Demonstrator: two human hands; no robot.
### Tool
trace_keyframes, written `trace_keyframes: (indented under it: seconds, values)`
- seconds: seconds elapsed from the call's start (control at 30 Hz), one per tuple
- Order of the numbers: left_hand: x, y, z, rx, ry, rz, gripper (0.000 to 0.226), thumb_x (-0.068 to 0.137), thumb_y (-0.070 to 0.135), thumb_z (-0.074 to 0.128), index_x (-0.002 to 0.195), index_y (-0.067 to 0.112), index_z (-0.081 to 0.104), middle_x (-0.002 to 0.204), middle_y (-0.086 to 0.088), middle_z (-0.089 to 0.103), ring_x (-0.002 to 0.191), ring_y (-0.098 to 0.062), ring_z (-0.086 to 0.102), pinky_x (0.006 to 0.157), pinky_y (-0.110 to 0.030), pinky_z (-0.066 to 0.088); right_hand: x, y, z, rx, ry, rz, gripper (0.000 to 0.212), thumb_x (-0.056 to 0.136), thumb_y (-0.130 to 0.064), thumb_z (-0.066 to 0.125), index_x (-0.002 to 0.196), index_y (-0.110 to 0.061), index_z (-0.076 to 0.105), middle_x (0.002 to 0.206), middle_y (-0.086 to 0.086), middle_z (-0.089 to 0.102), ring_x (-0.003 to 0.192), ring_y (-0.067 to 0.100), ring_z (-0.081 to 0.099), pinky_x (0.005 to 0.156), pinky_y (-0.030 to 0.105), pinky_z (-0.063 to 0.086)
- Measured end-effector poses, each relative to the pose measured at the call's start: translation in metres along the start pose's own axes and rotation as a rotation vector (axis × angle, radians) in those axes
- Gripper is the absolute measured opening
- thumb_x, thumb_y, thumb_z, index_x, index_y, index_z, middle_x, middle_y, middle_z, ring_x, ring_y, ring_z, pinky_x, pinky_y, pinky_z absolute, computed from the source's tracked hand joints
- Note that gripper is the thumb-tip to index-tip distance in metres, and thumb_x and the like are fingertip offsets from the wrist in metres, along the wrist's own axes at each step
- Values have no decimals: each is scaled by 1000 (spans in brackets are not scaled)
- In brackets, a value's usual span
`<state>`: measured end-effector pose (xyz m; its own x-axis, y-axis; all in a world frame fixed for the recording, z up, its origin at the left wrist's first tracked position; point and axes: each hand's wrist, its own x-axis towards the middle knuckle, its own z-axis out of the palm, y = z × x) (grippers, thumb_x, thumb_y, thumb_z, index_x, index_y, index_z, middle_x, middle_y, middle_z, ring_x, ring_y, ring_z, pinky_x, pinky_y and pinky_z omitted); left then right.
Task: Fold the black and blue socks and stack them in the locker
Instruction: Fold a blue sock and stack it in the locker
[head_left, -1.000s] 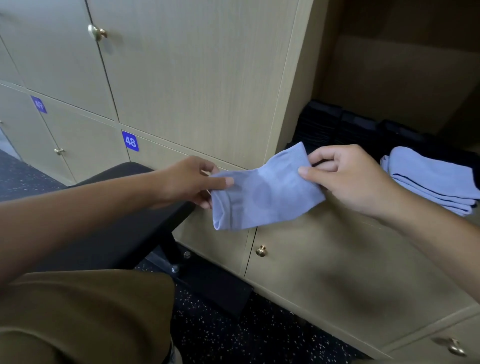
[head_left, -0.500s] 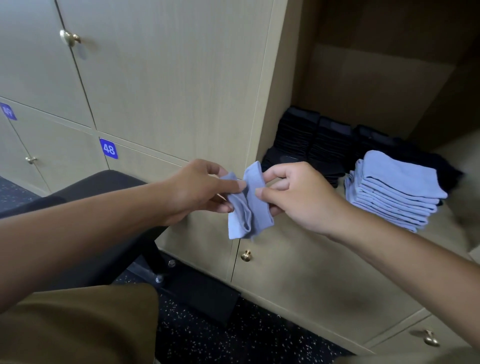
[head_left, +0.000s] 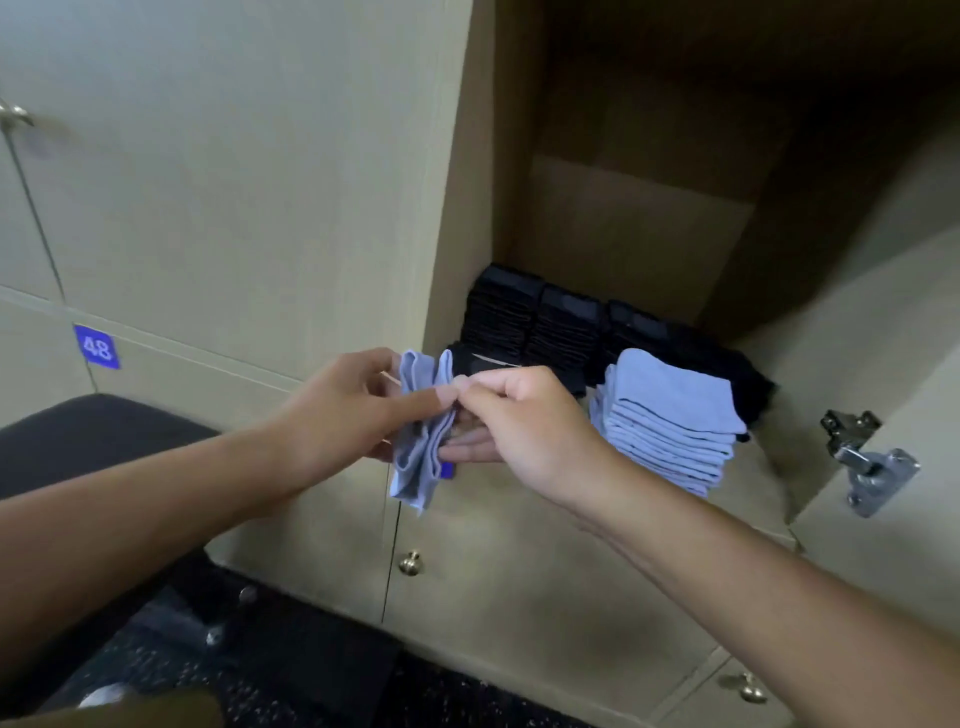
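A light blue sock hangs folded in half in front of the open locker's left edge. My left hand grips it from the left, thumb across its front and fingers behind. My right hand pinches its top edge from the right. Inside the locker a stack of folded blue socks lies at the front. Stacks of folded black socks stand in a row behind it.
Shut locker doors with brass knobs surround the open one; a blue tag 48 marks one. The open door's metal hinge sticks out at right. A black chair seat is under my left arm.
The sock went from spread flat between my hands to folded in half, my hands coming together. The view shifted toward the open locker.
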<state>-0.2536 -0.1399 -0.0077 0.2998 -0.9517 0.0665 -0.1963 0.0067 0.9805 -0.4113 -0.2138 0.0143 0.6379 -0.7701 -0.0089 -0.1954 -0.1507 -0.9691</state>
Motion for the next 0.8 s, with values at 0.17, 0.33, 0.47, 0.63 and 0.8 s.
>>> trace_keyframes:
  seconds: [0.17,0.33,0.47,0.63,0.8]
  values:
    - [5,7,7,167,69,54,59,61,63,89,103,25,70,89,1,72,72,-13,72,67,-31,54,-5,-14,-5,256,24,87,53,106,-40,47,109,9,67,96,21,75,81,31,76,75,33,64]
    - [10,4,9,223,89,95,40,71,41,86,104,29,68,93,7,71,78,-19,73,73,-43,59,-7,-13,-9,249,26,103,59,105,-46,45,117,8,66,108,27,72,95,40,73,81,36,63]
    - [13,2,8,212,119,135,12,91,11,69,97,21,68,80,13,64,67,-17,60,62,-33,47,-7,-8,-14,176,64,55,46,106,-38,49,114,2,69,108,18,72,90,33,75,80,34,63]
    - [7,13,5,134,129,152,19,97,5,57,100,17,72,99,2,74,89,-28,70,78,-38,47,-2,6,-24,-160,342,-91,16,92,-21,69,108,-22,68,98,-9,67,89,8,67,87,30,57]
    - [7,28,3,-100,60,102,31,100,0,46,113,11,72,109,-6,78,106,-28,73,97,-47,53,0,7,-42,-60,338,-97,30,91,-24,71,116,-33,55,121,-7,63,109,8,62,100,33,50]
